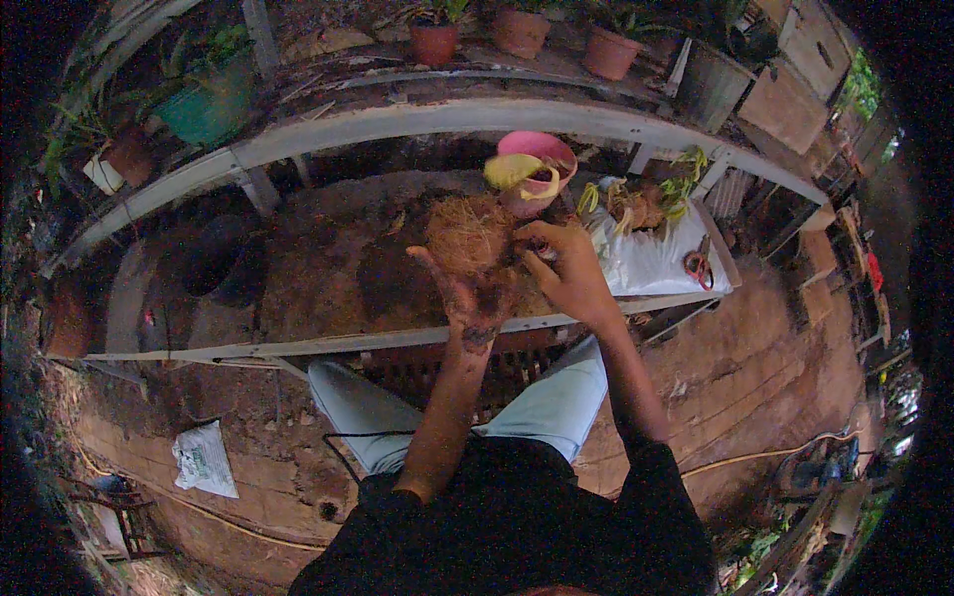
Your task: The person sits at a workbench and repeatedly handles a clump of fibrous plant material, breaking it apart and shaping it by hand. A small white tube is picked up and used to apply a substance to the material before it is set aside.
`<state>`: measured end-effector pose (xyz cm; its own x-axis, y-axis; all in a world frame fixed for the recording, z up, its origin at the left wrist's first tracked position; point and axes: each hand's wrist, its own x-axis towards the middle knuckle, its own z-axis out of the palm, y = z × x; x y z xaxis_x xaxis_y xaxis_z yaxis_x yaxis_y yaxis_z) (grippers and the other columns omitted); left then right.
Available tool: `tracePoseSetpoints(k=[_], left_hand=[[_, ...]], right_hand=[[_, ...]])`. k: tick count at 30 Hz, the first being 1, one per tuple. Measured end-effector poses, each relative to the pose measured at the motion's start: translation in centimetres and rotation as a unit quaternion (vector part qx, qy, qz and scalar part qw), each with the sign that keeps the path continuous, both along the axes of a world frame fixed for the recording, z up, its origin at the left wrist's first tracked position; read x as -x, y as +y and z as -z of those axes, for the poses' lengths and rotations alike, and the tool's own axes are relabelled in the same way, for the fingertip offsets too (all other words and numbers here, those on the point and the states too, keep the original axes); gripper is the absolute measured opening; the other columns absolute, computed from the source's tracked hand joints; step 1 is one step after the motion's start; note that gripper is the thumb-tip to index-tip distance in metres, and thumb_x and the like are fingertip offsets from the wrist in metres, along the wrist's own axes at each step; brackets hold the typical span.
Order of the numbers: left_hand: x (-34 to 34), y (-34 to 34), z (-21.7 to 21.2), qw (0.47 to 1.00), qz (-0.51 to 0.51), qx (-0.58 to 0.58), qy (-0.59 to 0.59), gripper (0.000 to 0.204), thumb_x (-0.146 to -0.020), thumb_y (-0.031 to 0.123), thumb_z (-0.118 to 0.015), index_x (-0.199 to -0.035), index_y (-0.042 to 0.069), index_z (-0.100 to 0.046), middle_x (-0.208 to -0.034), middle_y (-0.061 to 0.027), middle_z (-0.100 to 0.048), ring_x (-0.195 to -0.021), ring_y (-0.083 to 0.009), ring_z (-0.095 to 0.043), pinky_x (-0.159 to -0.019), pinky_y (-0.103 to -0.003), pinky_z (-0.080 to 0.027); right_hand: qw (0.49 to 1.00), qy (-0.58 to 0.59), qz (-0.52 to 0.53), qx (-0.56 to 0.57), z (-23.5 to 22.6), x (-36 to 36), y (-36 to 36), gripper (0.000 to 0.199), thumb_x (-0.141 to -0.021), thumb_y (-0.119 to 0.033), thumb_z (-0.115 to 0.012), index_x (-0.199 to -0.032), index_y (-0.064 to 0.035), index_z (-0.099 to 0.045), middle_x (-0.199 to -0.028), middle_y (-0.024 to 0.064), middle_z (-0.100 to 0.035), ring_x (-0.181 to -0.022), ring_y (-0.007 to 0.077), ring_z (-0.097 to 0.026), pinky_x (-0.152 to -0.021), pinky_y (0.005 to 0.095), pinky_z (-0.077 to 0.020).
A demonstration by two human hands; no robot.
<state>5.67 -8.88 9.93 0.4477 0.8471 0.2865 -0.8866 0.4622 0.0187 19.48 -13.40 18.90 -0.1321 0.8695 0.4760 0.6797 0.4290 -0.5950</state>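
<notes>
A rounded clump of brown fibre (467,234), with thin pale strands sticking out, rests in my left hand (465,298). That palm is turned up beneath the clump, thumb out to the side, and dark dirt marks the hand and wrist. At the clump's right side is my right hand (568,266), its fingers bent into a pinch. A small pale spot shows at the fingertips, too small to name. Just beyond the hands stands a pink pot (556,149), with a curved yellow piece (519,173) at its near rim.
On the bench (328,288), a white bag (646,263) lies at the right, bearing red-handled scissors (698,266) and a leafy plant (641,206). A dark round container (209,253) is at the left. Potted plants (611,52) line the back shelf; a white sack (205,459) lies on the floor.
</notes>
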Motion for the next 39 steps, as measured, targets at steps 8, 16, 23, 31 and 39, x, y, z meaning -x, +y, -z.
tracePoseSetpoints(k=[8, 16, 23, 31, 39], left_hand=[[-1.1, 1.3, 4.2, 0.965, -0.219, -0.049, 0.139, 0.096, -0.07, 0.061, -0.069, -0.139, 0.009, -0.029, -0.132, -0.0086, -0.045, -0.119, -0.0244, -0.047, -0.096, -0.043, -0.047], [0.7, 1.0, 2.4, 0.853, -0.375, -0.11, 0.346, 0.101, -0.063, 0.021, -0.086, -0.142, 0.009, -0.023, -0.141, -0.012, -0.033, -0.125, -0.0294, -0.042, -0.099, -0.045, -0.045], [2.2, 6.1, 14.3, 0.978, -0.172, 0.027, 0.118, 0.074, -0.079, 0.044, -0.067, -0.139, 0.013, -0.036, -0.138, -0.0144, -0.041, -0.123, -0.0351, -0.045, -0.098, -0.048, -0.045], [3.2, 5.1, 9.0, 0.834, -0.456, -0.058, 0.305, 0.068, -0.084, 0.049, -0.057, -0.138, 0.012, -0.04, -0.139, -0.0129, -0.041, -0.122, -0.033, -0.047, -0.101, -0.05, -0.041], [3.1, 4.8, 9.0, 0.919, -0.136, 0.012, 0.37, 0.061, -0.088, 0.02, -0.06, -0.141, 0.011, -0.031, -0.131, -0.0123, -0.048, -0.115, -0.0252, -0.054, -0.089, -0.037, -0.051]], right_hand=[[0.996, 0.018, 0.068, -0.053, 2.6, 0.4, 0.4, 0.023, -0.081, -0.008, -0.061, -0.102, 0.0016, -0.062, -0.095, 0.0162, -0.063, -0.091, 0.0281, -0.058, -0.082, 0.0375, -0.0459], [0.989, 0.048, 0.107, -0.092, 2.1, 0.2, 0.5, 0.018, -0.081, -0.006, -0.061, -0.097, 0.0022, -0.064, -0.082, 0.0134, -0.065, -0.071, 0.0188, -0.059, -0.066, 0.0311, -0.0461], [0.992, 0.111, -0.001, 0.055, 0.0, 0.8, -1.0, 0.017, -0.083, -0.008, -0.059, -0.096, 0.0015, -0.064, -0.081, 0.0123, -0.065, -0.069, 0.0178, -0.058, -0.064, 0.0305, -0.0454], [0.998, -0.066, -0.001, 0.0, -0.8, 2.2, -3.0, 0.017, -0.08, -0.013, -0.062, -0.091, 0.0008, -0.061, -0.078, 0.0169, -0.062, -0.072, 0.0332, -0.062, -0.064, 0.0401, -0.0481], [0.964, -0.257, 0.052, -0.045, -4.9, 3.5, -4.2, 0.021, -0.076, -0.018, -0.067, -0.088, -0.0022, -0.059, -0.075, 0.0171, -0.062, -0.071, 0.0367, -0.06, -0.06, 0.0455, -0.0461]])
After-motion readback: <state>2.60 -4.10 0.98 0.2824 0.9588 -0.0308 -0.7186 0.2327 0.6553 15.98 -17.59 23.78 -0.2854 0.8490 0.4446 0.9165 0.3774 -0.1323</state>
